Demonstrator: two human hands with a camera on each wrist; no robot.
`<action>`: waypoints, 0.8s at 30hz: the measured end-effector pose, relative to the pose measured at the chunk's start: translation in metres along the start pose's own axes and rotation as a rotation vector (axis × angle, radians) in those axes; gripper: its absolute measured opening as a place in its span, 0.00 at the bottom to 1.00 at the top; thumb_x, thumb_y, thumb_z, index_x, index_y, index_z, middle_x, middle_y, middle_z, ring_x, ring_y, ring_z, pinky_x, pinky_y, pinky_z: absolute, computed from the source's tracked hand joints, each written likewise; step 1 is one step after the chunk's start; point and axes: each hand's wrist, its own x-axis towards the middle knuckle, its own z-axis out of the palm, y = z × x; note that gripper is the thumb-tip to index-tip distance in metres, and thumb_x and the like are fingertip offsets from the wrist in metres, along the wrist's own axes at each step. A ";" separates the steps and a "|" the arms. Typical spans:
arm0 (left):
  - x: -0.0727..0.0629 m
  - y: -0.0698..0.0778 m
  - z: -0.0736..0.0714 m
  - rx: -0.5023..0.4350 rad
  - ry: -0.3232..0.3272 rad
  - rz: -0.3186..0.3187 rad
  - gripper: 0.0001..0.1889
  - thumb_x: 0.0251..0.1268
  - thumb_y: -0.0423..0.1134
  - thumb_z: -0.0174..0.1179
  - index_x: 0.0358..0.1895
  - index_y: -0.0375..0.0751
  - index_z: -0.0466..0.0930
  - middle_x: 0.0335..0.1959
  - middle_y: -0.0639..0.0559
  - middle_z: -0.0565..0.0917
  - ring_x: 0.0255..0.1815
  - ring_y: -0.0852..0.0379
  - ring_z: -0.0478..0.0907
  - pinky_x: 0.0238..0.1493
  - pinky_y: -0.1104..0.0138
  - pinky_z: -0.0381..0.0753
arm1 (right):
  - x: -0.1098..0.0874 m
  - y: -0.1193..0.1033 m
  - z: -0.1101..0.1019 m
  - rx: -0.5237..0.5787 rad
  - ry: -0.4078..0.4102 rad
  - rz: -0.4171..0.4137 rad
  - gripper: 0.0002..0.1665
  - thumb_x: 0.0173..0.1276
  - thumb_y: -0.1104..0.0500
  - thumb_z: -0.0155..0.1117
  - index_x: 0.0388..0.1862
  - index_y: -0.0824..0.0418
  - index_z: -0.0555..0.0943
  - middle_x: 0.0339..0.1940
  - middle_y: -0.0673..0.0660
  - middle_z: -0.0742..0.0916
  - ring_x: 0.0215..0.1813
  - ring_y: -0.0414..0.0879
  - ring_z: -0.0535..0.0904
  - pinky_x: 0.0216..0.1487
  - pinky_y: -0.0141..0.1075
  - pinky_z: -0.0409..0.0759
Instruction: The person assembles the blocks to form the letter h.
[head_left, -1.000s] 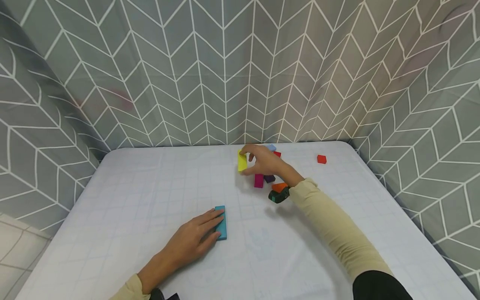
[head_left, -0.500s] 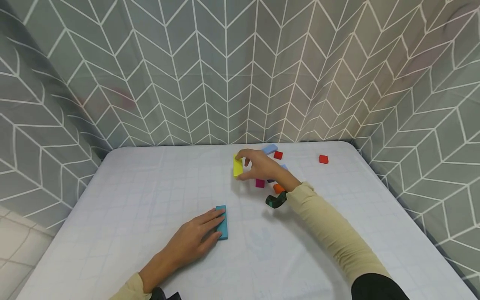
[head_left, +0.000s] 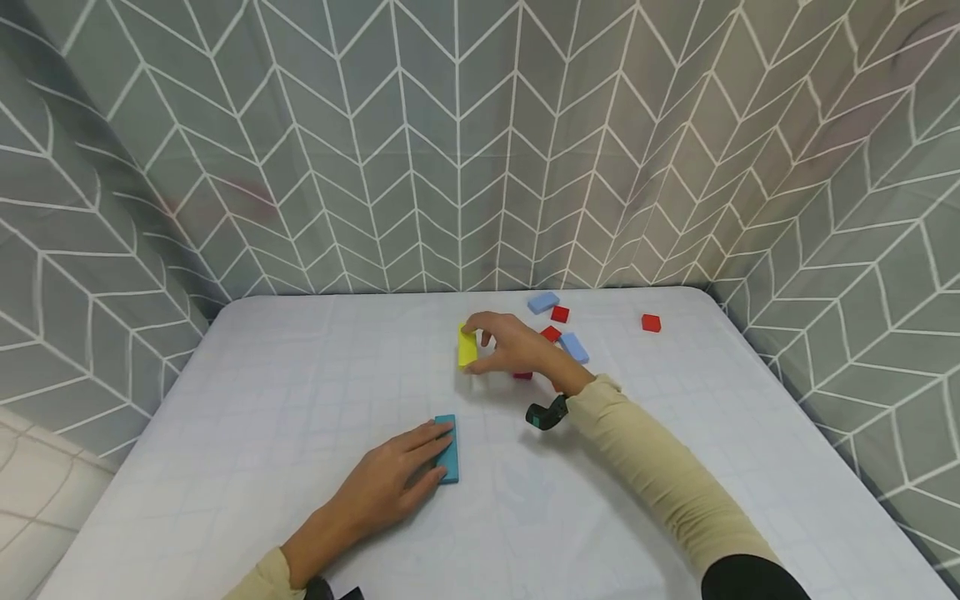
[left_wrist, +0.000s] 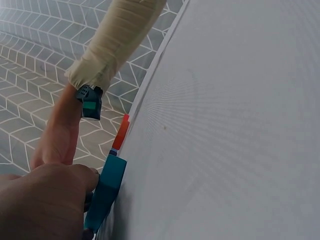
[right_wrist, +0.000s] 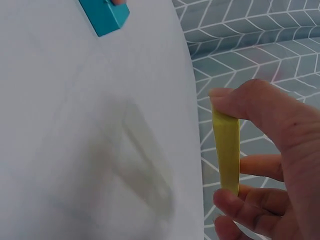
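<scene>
My right hand (head_left: 504,343) holds a yellow rectangular block (head_left: 467,347) by its two ends, thumb at one end and fingertips at the other. In the right wrist view the yellow block (right_wrist: 227,152) hangs over the white table, its shadow falling apart from it. My left hand (head_left: 390,475) rests its fingers on a teal rectangular block (head_left: 450,460) lying nearer to me. The left wrist view shows the teal block (left_wrist: 106,192) with a fingertip along its edge.
Beyond my right hand lie two light blue blocks, one at the back (head_left: 543,302) and one closer (head_left: 574,348), with red blocks (head_left: 559,314) beside them. A separate red block (head_left: 651,323) lies farther right. Patterned grey curtains (head_left: 465,150) border the white table (head_left: 315,367). My right forearm partly covers other blocks.
My right hand has carried the yellow block left and toward me, uncovering the light blue and red blocks behind it. The left hand stays on the teal block.
</scene>
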 end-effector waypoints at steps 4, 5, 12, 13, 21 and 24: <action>0.000 0.000 0.001 0.000 0.001 0.001 0.24 0.73 0.43 0.67 0.67 0.38 0.81 0.72 0.49 0.76 0.73 0.47 0.72 0.67 0.52 0.77 | 0.000 -0.002 0.005 0.017 -0.015 0.006 0.36 0.63 0.52 0.81 0.65 0.65 0.79 0.61 0.56 0.82 0.50 0.48 0.80 0.45 0.35 0.82; 0.000 0.000 0.001 0.002 0.003 0.000 0.24 0.73 0.43 0.67 0.67 0.38 0.81 0.72 0.49 0.76 0.73 0.47 0.72 0.66 0.52 0.77 | 0.000 -0.003 0.007 0.018 -0.021 0.010 0.36 0.63 0.51 0.81 0.66 0.64 0.79 0.61 0.55 0.82 0.50 0.48 0.80 0.45 0.34 0.82; 0.000 0.000 0.001 0.012 0.018 0.012 0.23 0.73 0.43 0.67 0.67 0.37 0.82 0.72 0.49 0.76 0.72 0.47 0.72 0.66 0.52 0.77 | 0.002 -0.007 0.017 0.015 -0.051 0.000 0.35 0.64 0.52 0.80 0.65 0.63 0.79 0.62 0.55 0.82 0.51 0.50 0.80 0.45 0.31 0.83; 0.000 -0.001 0.002 0.012 0.022 0.016 0.23 0.73 0.43 0.67 0.67 0.37 0.82 0.72 0.49 0.76 0.72 0.46 0.72 0.66 0.52 0.78 | 0.002 -0.007 0.018 0.010 -0.054 -0.012 0.35 0.64 0.52 0.80 0.65 0.64 0.79 0.62 0.55 0.82 0.51 0.50 0.80 0.45 0.31 0.83; -0.001 -0.001 0.003 0.011 0.039 0.027 0.23 0.72 0.42 0.67 0.66 0.36 0.82 0.71 0.47 0.77 0.71 0.45 0.73 0.65 0.51 0.78 | 0.003 -0.010 0.028 0.003 -0.068 -0.071 0.34 0.64 0.52 0.80 0.65 0.65 0.80 0.63 0.57 0.82 0.49 0.51 0.80 0.49 0.35 0.83; -0.001 -0.001 0.003 0.007 0.040 0.024 0.23 0.72 0.41 0.67 0.66 0.36 0.82 0.71 0.47 0.77 0.71 0.45 0.73 0.65 0.51 0.78 | 0.002 -0.012 0.030 0.007 -0.072 -0.068 0.35 0.64 0.52 0.80 0.65 0.65 0.80 0.64 0.58 0.82 0.50 0.51 0.80 0.50 0.36 0.84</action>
